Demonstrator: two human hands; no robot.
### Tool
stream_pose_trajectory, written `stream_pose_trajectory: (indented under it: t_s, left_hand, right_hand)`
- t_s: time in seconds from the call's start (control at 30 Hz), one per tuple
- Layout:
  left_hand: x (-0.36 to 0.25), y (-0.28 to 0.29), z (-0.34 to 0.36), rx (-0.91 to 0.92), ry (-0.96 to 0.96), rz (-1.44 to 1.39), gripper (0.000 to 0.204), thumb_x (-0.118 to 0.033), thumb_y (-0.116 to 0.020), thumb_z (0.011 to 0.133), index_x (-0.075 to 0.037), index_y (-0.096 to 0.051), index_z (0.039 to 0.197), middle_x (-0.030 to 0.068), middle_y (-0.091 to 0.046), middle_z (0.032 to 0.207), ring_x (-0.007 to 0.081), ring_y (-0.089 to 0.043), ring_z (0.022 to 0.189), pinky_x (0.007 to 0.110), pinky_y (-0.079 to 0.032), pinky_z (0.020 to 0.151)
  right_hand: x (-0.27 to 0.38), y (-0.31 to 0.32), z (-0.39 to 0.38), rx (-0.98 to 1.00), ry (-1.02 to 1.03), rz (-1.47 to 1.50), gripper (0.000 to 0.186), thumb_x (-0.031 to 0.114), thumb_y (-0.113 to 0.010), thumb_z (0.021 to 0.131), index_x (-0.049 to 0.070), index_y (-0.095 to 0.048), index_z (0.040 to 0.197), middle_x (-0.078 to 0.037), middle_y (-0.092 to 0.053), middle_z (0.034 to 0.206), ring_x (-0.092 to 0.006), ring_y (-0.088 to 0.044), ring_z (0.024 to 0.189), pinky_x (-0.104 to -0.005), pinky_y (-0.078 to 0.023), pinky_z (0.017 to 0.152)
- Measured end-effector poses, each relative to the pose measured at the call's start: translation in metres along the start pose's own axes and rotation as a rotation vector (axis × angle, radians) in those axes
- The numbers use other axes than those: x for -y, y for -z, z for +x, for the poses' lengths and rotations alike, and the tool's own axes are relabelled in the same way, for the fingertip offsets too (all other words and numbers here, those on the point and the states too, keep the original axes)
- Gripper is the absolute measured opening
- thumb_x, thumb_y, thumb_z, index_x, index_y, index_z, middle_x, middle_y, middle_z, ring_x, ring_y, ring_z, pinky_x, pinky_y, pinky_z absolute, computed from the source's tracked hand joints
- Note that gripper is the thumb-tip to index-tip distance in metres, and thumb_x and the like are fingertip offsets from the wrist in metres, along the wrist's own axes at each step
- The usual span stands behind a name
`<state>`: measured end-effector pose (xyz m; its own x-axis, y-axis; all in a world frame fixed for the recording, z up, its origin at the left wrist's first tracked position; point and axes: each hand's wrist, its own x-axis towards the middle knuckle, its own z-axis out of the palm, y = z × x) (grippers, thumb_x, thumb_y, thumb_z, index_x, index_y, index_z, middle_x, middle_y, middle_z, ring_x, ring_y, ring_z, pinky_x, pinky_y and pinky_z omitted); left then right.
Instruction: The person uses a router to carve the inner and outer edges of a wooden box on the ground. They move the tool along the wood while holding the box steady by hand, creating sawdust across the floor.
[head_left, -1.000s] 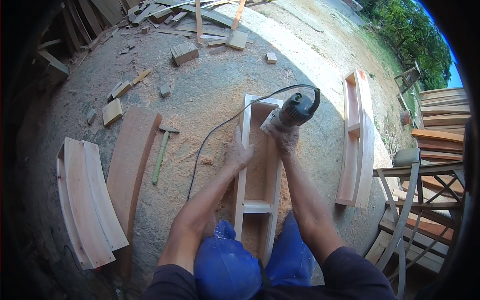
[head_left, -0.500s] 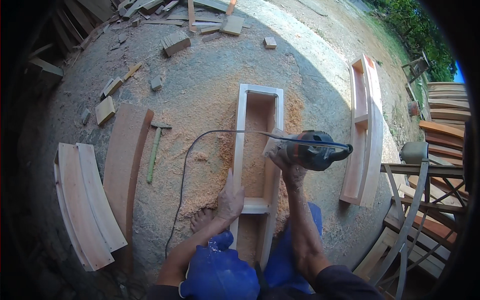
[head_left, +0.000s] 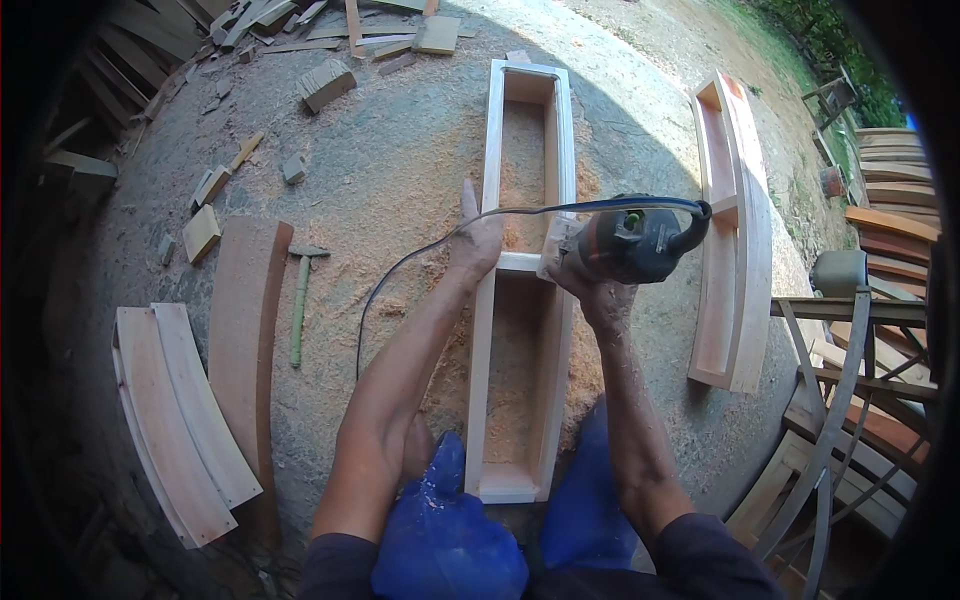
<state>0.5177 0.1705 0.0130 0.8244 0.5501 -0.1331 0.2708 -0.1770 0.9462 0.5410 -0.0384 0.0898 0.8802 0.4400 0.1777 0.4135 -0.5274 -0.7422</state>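
Note:
A long, pale wooden frame (head_left: 481,380) with a crosspiece lies lengthwise in front of me, making two open compartments. My left hand (head_left: 474,238) grips its left rail near the crosspiece, one finger stretched along the side. In my right hand (head_left: 600,290) is a dark trim router (head_left: 632,240), tilted over on its side. Its clear base meets the right rail close to the crosspiece; the bit is hidden. A black cord (head_left: 400,266) arches from the router's rear across the frame and my left hand.
A green-handled hammer (head_left: 298,310), a curved board (head_left: 240,330) and a curved wooden piece (head_left: 185,400) lie left. Another frame (head_left: 745,270) stands right, near a metal stand (head_left: 840,312) and stacked boards. Offcuts (head_left: 326,85) and shavings litter the concrete floor.
The frame has slid away from me, bringing its near end into sight. Both hands have moved forward, the left farther, and the router now sits beside the crosspiece.

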Motion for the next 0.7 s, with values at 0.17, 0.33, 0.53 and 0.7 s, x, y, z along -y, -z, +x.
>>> stream_pose_trajectory:
  t_s: [0.17,0.33,0.53,0.7]
  left_hand:
    - [-0.005,0.041,-0.022,0.105,-0.221,-0.100,0.082,-0.005,-0.053,0.097,0.001,-0.011,0.167,0.0291,-0.027,0.169,0.0392,-0.031,0.156,0.042,-0.030,0.127]
    - [0.009,0.070,-0.052,0.173,-0.456,0.161,0.097,-0.002,-0.063,0.088,-0.007,-0.011,0.169,0.0245,-0.017,0.173,0.0390,-0.022,0.160,0.043,-0.023,0.131]
    - [-0.029,0.081,-0.049,0.427,-0.555,0.391,0.108,-0.012,-0.074,0.082,-0.009,-0.010,0.168,0.0222,-0.016,0.173,0.0414,-0.023,0.159,0.046,-0.024,0.131]
    - [-0.022,0.085,-0.043,0.571,-0.568,0.512,0.115,-0.029,-0.086,0.079,-0.010,-0.014,0.168,0.0210,-0.027,0.169,0.0406,-0.030,0.156,0.046,-0.029,0.130]
  right_hand:
    - [-0.006,0.002,-0.017,-0.007,-0.093,0.140,0.038,0.038,-0.089,0.079,0.013,-0.076,0.104,-0.002,-0.073,0.109,-0.0238,-0.066,0.110,-0.0431,-0.048,0.100]
    - [0.011,-0.010,-0.030,0.000,-0.113,0.229,0.038,0.036,-0.088,0.080,0.015,-0.075,0.109,0.001,-0.072,0.110,-0.0206,-0.065,0.111,-0.0405,-0.048,0.100]
    - [-0.003,-0.013,-0.035,0.088,-0.080,-0.072,0.035,0.036,-0.087,0.080,0.016,-0.075,0.106,0.003,-0.072,0.107,-0.0179,-0.066,0.109,-0.0379,-0.048,0.100]
    - [0.001,-0.023,-0.028,0.064,-0.148,0.082,0.055,0.034,-0.093,0.074,0.011,-0.070,0.119,-0.003,-0.074,0.113,-0.0196,-0.069,0.109,-0.0385,-0.051,0.100]
